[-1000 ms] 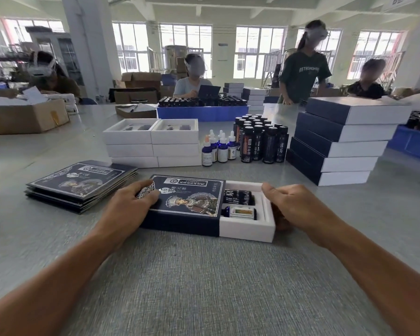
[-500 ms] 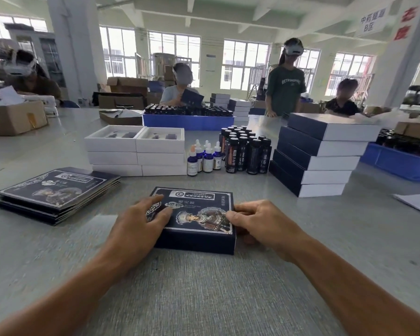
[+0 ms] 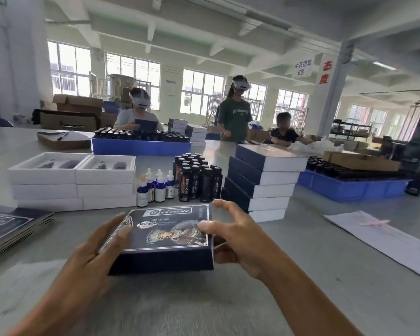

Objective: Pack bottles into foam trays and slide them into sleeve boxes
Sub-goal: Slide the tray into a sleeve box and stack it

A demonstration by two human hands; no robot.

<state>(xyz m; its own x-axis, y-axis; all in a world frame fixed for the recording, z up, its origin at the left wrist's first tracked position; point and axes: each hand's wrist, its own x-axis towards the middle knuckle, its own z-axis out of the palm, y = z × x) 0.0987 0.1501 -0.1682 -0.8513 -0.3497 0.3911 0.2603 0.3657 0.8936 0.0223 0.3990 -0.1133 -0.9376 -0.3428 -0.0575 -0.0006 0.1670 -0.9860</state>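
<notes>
Both hands, left hand (image 3: pixel 95 248) and right hand (image 3: pixel 238 236), grip the sleeve box (image 3: pixel 165 238)

Sleeve box (image 3: pixel 165 236) between both hands (image 3: pixel 230 235).

Glossy printed cardboard sleeve box (image 3: pixel 165 235); white foam trays (image 3: pixel 73 175).

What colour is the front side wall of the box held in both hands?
Dark navy blue, plain: the sleeve box shows it best in the head view.
</notes>
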